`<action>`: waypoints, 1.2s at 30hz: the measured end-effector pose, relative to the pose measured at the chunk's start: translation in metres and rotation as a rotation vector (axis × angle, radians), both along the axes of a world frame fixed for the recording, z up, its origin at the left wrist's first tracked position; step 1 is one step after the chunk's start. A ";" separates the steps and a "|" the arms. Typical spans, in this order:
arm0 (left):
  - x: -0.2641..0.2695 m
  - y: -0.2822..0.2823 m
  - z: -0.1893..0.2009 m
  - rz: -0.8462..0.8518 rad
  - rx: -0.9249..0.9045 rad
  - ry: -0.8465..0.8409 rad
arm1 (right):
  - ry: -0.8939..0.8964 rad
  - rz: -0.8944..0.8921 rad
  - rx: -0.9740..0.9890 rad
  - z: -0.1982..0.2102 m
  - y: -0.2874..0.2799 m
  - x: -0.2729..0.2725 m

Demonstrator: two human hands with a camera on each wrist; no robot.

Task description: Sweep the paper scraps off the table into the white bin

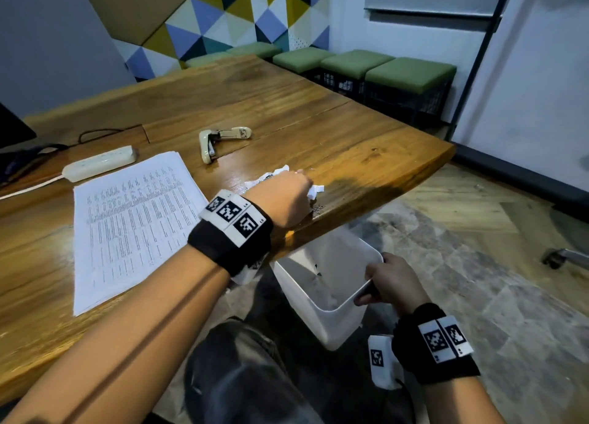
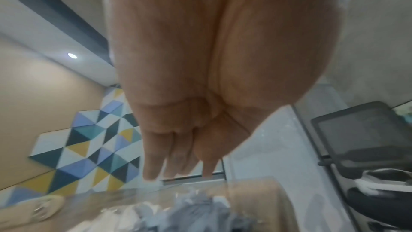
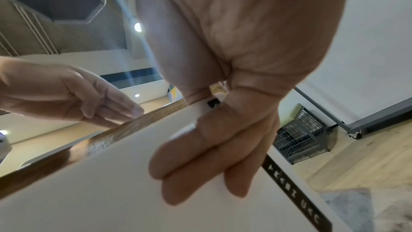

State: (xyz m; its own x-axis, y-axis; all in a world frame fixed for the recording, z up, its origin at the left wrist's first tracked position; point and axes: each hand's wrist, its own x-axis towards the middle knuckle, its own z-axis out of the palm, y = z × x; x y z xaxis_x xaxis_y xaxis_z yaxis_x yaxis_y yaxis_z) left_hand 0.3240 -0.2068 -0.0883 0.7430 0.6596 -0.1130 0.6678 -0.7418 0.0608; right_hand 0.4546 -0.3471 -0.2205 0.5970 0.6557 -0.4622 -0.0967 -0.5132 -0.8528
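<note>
White paper scraps (image 1: pixel 280 176) lie bunched near the front edge of the wooden table (image 1: pixel 366 143). My left hand (image 1: pixel 287 197) rests over them, its straight fingers (image 2: pixel 153 161) held together and pointing down at the crumpled scraps (image 2: pixel 189 207). Just below the table edge hangs the white bin (image 1: pixel 325 283), with some scraps inside. My right hand (image 1: pixel 387 280) grips the bin's near rim, its fingers (image 3: pixel 200 161) spread over the outer wall (image 3: pixel 111 191). The left hand (image 3: pixel 89 98) also shows above the table edge in the right wrist view.
A stack of printed sheets (image 1: pixel 134 219) lies left of my left forearm. Beyond it are a white power strip (image 1: pixel 98 163) and an opened stapler (image 1: pixel 220 140). Green-cushioned crate stools (image 1: pixel 382 69) line the far side. My knee (image 1: pixel 255 376) is under the bin.
</note>
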 end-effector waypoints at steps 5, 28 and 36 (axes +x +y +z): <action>-0.010 -0.003 -0.006 -0.057 -0.087 0.067 | -0.003 0.007 -0.005 0.000 0.003 0.002; -0.006 -0.001 -0.023 -0.090 -0.120 -0.026 | -0.022 0.002 0.009 -0.004 0.006 0.006; 0.026 -0.002 -0.019 -0.093 -0.146 -0.140 | -0.017 0.030 -0.001 -0.005 0.006 0.013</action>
